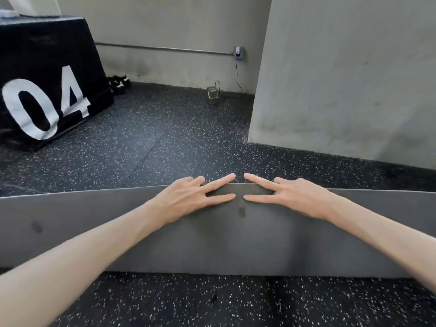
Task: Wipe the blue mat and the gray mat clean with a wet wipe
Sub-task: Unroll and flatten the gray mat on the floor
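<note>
The gray mat lies across the speckled black floor, stretching from the left edge to the right edge of the view. A few dark smudges mark its surface. My left hand rests at the mat's far edge near the middle, fingers spread, the index finger over the edge and the thumb flat on top. My right hand mirrors it just to the right, fingertips nearly meeting. Neither hand holds a wipe. No blue mat and no wet wipe are in view.
A black box marked "04" stands at the far left. Dark shoes sit beside it by the wall. A small green device is cabled to a wall outlet. A concrete pillar rises at the right.
</note>
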